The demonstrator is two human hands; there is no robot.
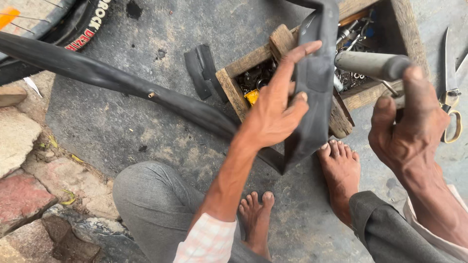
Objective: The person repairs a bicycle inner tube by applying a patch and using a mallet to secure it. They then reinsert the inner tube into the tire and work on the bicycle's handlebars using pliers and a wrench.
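Your left grip (278, 104) is closed around a folded section of the black inner tube (314, 78), with the thumb and forefinger stretched up along the rubber and the other fingers curled behind it. That flattened piece stands upright over the corner of a wooden box (231, 85), and the rest of the tube runs away to the left across the grey ground (122, 131), a small brass valve (151, 95) poking out of it. Your right grip (407, 124) is wrapped tight on a tool with a thick grey handle (373, 64), which points left toward the held rubber and ends just beside it. Inside the box lie small metal parts and one yellow piece (252, 96). Near the box's left side a loose scrap of black rubber (201, 65) rests on the ground. Scissors (452, 92) lie at the right edge. Your bare feet (341, 168) sit below the box, and a tyre (90, 22) shows at top left.
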